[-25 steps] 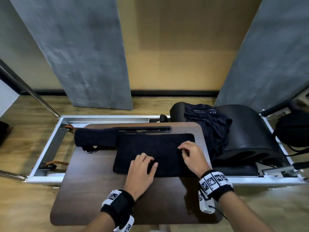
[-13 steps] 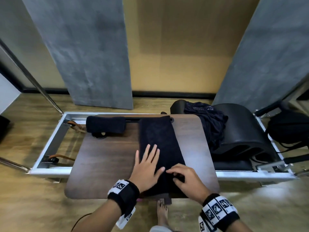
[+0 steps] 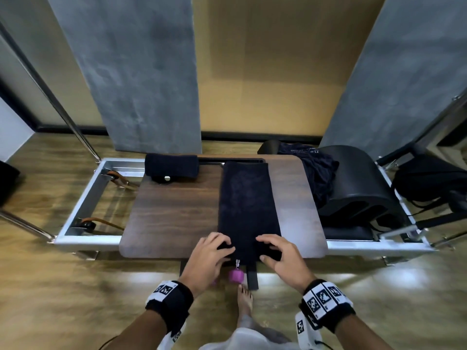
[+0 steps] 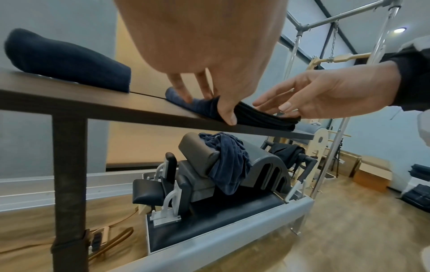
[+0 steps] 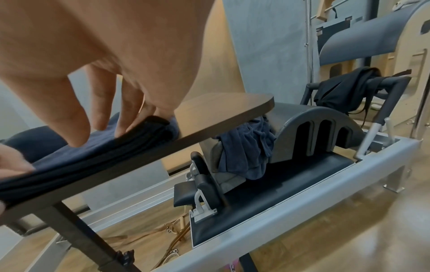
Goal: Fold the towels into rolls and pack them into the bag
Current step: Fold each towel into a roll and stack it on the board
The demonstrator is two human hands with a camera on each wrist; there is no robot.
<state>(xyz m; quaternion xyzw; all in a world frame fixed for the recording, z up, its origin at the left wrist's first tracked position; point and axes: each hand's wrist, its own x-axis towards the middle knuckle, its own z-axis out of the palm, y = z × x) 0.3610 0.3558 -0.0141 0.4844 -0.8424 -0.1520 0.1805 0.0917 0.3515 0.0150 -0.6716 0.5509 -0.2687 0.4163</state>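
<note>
A dark navy folded towel [image 3: 247,203] lies lengthwise on the brown wooden table [image 3: 177,218], reaching its near edge. My left hand [image 3: 222,246] is at the towel's near left corner, fingers on top and thumb against the end, pinching the layers [image 4: 260,117]. My right hand [image 3: 270,248] rests its fingers on the near right corner [image 5: 104,147], and its thumb hangs free. A finished rolled towel [image 3: 171,168] sits at the table's far left. A black bag [image 3: 429,180] hangs at the far right.
Loose navy towels [image 3: 318,170] are heaped on a black arc barrel [image 3: 358,188] right of the table. A silver reformer frame [image 3: 83,198] runs under the table. A pink object [image 3: 236,276] hangs below the near edge, above a bare foot [image 3: 244,299].
The towel lay crosswise a second ago and has been turned lengthwise. Both hands have slid back to its near end, the left now pinching the corner.
</note>
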